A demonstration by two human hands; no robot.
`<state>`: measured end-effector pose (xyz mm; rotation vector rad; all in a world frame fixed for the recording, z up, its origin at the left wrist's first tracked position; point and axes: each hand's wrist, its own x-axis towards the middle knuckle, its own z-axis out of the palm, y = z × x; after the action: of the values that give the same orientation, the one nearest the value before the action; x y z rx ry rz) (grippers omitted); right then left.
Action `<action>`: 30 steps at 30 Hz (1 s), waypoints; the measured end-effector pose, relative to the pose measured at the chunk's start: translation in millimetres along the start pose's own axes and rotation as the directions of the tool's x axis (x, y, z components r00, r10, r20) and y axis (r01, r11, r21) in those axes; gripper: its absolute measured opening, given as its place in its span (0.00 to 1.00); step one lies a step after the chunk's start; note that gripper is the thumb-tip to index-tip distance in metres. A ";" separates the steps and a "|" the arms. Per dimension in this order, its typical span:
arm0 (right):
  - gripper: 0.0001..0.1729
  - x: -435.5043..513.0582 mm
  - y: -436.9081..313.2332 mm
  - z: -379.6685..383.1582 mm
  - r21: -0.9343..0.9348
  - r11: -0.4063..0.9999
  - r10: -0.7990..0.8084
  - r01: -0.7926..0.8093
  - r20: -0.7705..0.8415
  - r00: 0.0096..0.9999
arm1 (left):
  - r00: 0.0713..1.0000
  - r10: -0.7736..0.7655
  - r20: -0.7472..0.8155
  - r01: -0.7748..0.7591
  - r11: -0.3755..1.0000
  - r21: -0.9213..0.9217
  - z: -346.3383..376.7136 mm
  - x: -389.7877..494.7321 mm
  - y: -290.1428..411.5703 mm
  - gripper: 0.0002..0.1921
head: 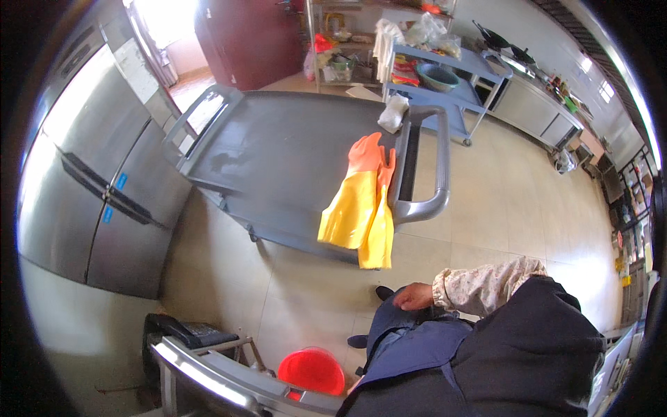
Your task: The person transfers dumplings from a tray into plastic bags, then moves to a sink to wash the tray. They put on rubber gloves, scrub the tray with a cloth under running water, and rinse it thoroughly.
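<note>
My right hand [414, 296] hangs in front of the dark blue apron [417, 346], fingers loosely bent, with no object visible in it. Of my left hand, at most a skin-coloured sliver shows beside the apron's lower edge; its fingers are hidden. Before me stands a grey utility cart [292, 140]. A pair of long rubber gloves [357, 203], orange at the hands and yellow at the cuffs, lies along its handle side, cuffs hanging over the near edge. A white crumpled bundle [394, 113] rests at the far corner, by the cart's handle [442, 161].
A red plastic basin [311, 371] stands on the floor near a metal-framed piece [224, 380]. A steel refrigerator [104, 172] is at left. Behind the cart are a shelving rack [346, 83] and a blue-grey trolley [471, 57] holding a green basin [437, 77]. Steel cabinets [526, 107] line the far wall.
</note>
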<state>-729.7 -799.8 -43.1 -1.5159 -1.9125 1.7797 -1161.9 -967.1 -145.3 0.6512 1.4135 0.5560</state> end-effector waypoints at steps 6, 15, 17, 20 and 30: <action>0.34 14.7 -48.2 -35.7 0.354 0.928 -0.073 0.113 -0.124 0.990 | 0.939 0.343 -0.029 -0.325 0.912 0.248 77.6 48.5 209.2 0.10; 0.35 -12.6 -91.0 -91.1 0.846 0.534 -0.045 -0.003 0.032 0.998 | 0.555 0.761 0.336 -0.553 0.036 0.832 229.8 110.3 375.4 0.42; 0.33 -19.4 -94.0 -106.1 0.853 0.520 -0.025 0.034 -0.025 0.999 | 0.590 0.690 0.420 -0.554 -0.033 0.832 237.3 123.5 372.6 0.39; 0.32 -35.5 -108.4 -124.8 0.859 0.506 0.040 0.073 -0.108 0.993 | 0.603 0.688 0.404 -0.551 -0.006 0.834 228.6 141.4 365.3 0.34; 0.23 -38.9 -90.4 -91.9 0.797 0.392 0.242 0.459 -0.571 0.785 | 0.224 0.837 0.500 -0.699 -0.220 0.681 233.3 158.1 390.1 0.13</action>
<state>-700.2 -746.9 77.1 -1.1689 -0.4265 1.4914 -904.6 -598.7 26.7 2.6080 1.1275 0.8777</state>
